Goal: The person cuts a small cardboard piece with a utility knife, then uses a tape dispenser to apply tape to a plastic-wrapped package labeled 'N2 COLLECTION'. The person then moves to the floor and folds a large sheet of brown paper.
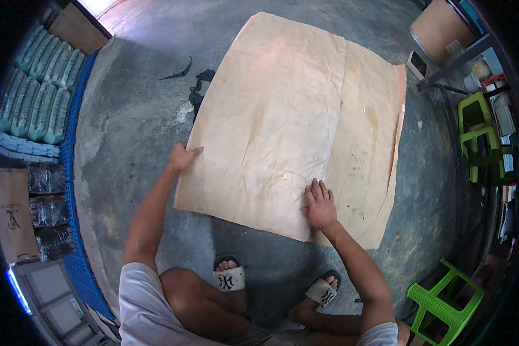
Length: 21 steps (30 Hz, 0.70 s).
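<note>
A large creased sheet of brown kraft paper (265,121) lies on the floor in front of me, its left part lapping over the right part. At its left edge my left hand (184,157) grips the paper, thumb on top and the other fingers out of sight at the edge. My right hand (320,206) rests flat on the sheet near the lapping edge, fingers stretched out and palm down. Faint handwritten marks and stains show on the right part of the paper.
Grey concrete floor (127,115) surrounds the sheet. Dark scraps (199,89) lie by its upper left side. Wrapped stacks (43,109) and blue pallets (78,132) line the left. Green plastic stools (447,303) and a brown drum (442,32) stand on the right.
</note>
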{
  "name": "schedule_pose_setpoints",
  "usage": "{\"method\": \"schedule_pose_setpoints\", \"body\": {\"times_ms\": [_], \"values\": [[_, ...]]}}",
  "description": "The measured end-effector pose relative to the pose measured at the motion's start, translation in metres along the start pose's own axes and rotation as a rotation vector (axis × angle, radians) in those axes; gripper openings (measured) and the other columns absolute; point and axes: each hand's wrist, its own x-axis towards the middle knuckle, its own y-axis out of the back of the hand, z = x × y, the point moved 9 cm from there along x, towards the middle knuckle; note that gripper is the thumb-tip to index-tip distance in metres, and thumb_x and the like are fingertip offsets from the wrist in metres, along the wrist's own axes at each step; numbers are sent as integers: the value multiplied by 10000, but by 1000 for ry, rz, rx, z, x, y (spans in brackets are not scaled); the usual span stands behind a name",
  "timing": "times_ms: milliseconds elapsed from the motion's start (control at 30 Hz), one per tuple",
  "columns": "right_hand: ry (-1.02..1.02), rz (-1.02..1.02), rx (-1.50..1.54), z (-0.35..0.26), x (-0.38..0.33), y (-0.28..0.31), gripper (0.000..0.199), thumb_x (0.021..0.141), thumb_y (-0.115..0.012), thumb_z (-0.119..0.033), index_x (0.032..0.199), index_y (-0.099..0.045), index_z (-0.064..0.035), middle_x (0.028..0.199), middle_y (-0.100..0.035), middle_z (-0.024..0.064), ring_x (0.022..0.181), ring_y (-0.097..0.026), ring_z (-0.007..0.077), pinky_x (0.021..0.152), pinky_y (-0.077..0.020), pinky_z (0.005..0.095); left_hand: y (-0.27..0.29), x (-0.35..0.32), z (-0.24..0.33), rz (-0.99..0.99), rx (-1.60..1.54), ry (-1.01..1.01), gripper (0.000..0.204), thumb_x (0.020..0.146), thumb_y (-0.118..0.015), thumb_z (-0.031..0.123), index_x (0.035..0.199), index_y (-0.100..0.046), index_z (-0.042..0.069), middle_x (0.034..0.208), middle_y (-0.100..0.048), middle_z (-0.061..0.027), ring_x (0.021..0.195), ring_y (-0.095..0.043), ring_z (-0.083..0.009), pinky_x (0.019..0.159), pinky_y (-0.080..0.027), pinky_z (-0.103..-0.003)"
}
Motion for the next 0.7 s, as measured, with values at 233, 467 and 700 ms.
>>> {"method": "schedule_pose_setpoints", "body": {"times_ms": [233, 467, 700], "values": [[-16, -8, -11, 7, -2, -1, 781, 925, -715, -401, 1567, -418, -69, 1692, -259, 215, 1551, -272, 411, 1203, -311, 620, 15, -73, 156, -317, 60, -438, 459, 886, -797, 272, 1220, -724, -35, 1192, -729, -243, 1103, -717, -341, 960, -536, -438], [-14, -33, -41, -3, -4, 7, 730, 955, -662, -424, 1563, -432, -91, 1695, -280, 167, 1567, -257, 366, 1217, -291, 616, -82, -194, 288, -509, -40, -1003, 428, 896, -765, 232, 1219, -691, -39, 1502, -491, -272, 1427, -453, -408, 1181, -374, -446], [71, -60, -27, 40, -5, -47, 548, 879, -667, -375, 1331, -678, -65, 1352, -668, 130, 1317, -556, 297, 1153, -361, 531, -235, -233, 317, -594, 96, -983, 432, 914, -680, 339, 1113, -747, -38, 1448, -514, -368, 1389, -463, -500, 1169, -378, -516]]}}
